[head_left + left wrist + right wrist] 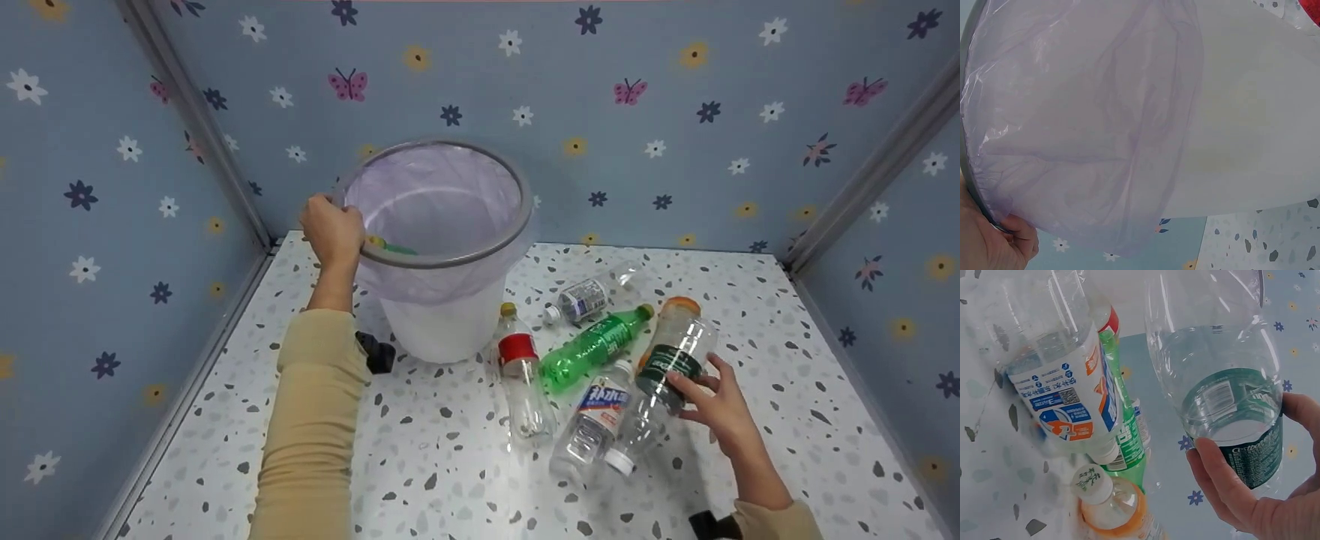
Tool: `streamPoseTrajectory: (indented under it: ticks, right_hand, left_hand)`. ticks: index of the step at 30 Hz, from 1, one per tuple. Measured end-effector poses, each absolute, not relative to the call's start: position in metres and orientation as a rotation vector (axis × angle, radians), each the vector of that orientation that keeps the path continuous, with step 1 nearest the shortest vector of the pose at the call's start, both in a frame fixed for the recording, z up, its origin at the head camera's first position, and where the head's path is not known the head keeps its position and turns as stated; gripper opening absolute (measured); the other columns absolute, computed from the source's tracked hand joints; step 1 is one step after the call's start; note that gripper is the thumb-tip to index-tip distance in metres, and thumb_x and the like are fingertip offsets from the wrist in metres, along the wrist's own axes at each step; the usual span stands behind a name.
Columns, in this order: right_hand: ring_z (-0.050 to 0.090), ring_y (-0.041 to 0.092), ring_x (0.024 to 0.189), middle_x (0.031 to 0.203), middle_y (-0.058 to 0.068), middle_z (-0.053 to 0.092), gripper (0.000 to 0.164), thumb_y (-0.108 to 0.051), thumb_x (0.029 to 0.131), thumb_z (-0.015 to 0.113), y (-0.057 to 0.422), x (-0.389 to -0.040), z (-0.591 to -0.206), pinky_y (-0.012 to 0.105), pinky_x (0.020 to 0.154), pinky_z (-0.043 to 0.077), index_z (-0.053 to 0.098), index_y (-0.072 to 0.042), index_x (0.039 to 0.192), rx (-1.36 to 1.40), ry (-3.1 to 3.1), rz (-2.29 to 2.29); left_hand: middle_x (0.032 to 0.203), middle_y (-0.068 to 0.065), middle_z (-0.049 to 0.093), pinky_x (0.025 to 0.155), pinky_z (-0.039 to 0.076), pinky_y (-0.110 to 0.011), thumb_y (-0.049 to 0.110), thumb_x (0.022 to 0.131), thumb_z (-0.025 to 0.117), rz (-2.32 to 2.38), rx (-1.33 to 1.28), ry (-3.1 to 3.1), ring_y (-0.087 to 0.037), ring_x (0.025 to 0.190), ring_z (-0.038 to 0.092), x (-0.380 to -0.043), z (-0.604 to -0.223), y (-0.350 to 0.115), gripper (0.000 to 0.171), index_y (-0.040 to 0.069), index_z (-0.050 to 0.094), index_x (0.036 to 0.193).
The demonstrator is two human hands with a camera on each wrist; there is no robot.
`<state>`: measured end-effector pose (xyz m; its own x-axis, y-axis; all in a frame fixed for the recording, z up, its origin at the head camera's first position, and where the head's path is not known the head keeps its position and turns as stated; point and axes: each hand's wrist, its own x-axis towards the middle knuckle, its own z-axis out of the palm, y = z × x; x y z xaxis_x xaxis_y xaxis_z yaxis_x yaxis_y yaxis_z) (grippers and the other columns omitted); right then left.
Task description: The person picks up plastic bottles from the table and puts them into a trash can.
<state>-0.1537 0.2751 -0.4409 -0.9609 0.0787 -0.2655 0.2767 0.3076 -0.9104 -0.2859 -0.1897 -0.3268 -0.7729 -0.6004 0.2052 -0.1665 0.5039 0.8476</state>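
Observation:
My left hand [334,231] grips the grey rim of a white trash bin [446,322], with fingers curled over its left edge. A thin purple bag [1129,112] lines the bin and folds down outside. In my right hand [724,409] is a clear plastic bottle [1224,405] with a dark green label, pinched between thumb and fingers. Its white cap points toward me in the head view. Beside it lie a blue-and-white-labelled bottle [592,420], a green bottle [598,349], and an orange-edged bottle [1114,512], partly hidden behind the held one.
A red-labelled clear bottle [521,375] lies just right of the bin, and another clear bottle [589,298] lies near the back wall. Something green and yellow [390,245] shows inside the bin. Flower-patterned walls [465,67] enclose the speckled white surface [435,465].

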Motion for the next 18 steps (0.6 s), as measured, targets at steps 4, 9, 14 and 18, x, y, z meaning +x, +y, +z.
streamPoseTrajectory:
  ticks: [4,9,14,18]
  right_hand:
    - [0.054,0.032,0.098,0.131,0.025,0.028,0.093,-0.038,0.080,0.062,0.311,-0.194,-0.512,0.038,0.070,0.049,-0.005,-0.020,0.142,0.220,2.394,-1.882]
    - [0.055,0.032,0.096,0.126,0.024,0.032,0.087,-0.031,0.081,0.062,0.314,-0.211,-0.516,0.041,0.068,0.049,0.001,-0.021,0.142,0.128,2.343,-1.973]
    - [0.053,0.031,0.099,0.131,0.030,0.024,0.091,-0.033,0.083,0.059,0.266,-0.185,-0.430,0.035,0.072,0.049,-0.007,-0.010,0.141,0.135,2.378,-1.876]
    - [0.053,0.027,0.098,0.135,0.030,0.020,0.088,-0.033,0.086,0.055,0.245,-0.177,-0.393,0.028,0.073,0.047,-0.009,-0.009,0.141,0.144,2.400,-1.820]
  left_hand:
    - [0.109,-0.023,0.056,0.086,0.039,-0.042,0.004,0.085,0.047,-1.211,0.620,-2.262,-0.034,0.101,0.052,-0.286,-0.327,-0.190,0.030,-0.009,0.054,0.112]
    - [0.111,-0.022,0.055,0.089,0.038,-0.041,0.004,0.086,0.046,-1.235,0.609,-2.262,-0.034,0.104,0.050,-0.285,-0.328,-0.190,0.032,-0.009,0.052,0.115]
    - [0.113,-0.022,0.054,0.087,0.039,-0.040,0.004,0.086,0.046,-1.251,0.614,-2.261,-0.034,0.104,0.050,-0.285,-0.327,-0.190,0.033,-0.008,0.051,0.116]
    - [0.113,-0.022,0.053,0.087,0.040,-0.041,0.005,0.087,0.046,-1.253,0.620,-2.267,-0.034,0.104,0.050,-0.285,-0.328,-0.190,0.033,-0.008,0.051,0.117]
